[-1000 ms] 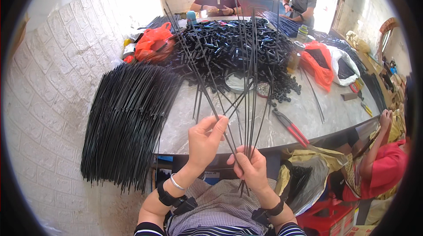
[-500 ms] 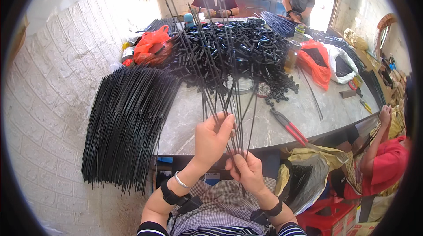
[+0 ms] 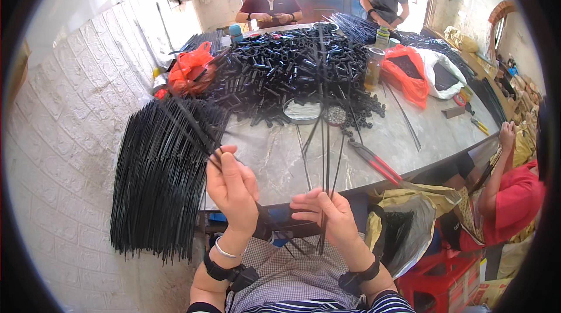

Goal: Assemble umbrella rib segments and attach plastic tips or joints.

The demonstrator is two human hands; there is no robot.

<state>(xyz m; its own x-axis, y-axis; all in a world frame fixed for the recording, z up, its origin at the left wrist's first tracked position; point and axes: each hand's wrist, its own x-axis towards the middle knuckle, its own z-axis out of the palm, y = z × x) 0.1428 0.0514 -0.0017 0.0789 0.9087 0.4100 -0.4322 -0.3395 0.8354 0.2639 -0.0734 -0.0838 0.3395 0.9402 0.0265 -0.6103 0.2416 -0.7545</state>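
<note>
Left hand (image 3: 235,191): dark rods (image 3: 197,131) are pinched by fingers, centre-left.
Right hand (image 3: 338,219): thin rods (image 3: 324,161) are gripped by fingers, lower centre.

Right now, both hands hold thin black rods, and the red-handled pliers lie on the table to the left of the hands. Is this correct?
The side is wrong: the head view shows the red-handled pliers on the table to the right of the left hand and the right hand, which do both hold thin black rods.
</note>
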